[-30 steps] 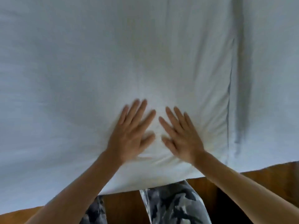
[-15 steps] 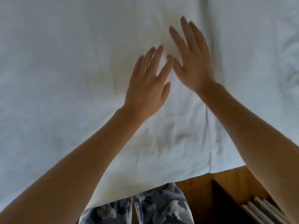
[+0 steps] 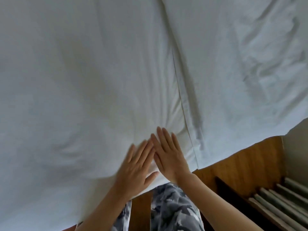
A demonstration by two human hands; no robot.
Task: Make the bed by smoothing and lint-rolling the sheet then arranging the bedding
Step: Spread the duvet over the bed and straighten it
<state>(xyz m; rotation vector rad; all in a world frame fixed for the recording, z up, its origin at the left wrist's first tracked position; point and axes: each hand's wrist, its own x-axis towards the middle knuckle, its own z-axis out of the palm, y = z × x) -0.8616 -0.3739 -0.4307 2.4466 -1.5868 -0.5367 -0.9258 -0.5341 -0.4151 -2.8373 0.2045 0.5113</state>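
Hands — left hand (image 3: 136, 170), right hand (image 3: 168, 157) — flat on sheet (image 3: 83, 80).

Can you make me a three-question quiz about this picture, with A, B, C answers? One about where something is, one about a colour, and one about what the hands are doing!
1. Where are the two hands?
A. Near the sheet's front edge
B. On the wooden shelf
C. On the trousers

2. What colour is the sheet?
A. Red
B. White
C. Black

3. How are the hands?
A. Curled into fists
B. Gripping a roller
C. Flat with straight fingers

Answers:
1 A: the left hand and right hand lie side by side on the sheet close to its near edge.
2 B: the cloth is white all over.
3 C: all fingers are stretched out on the cloth, holding nothing.
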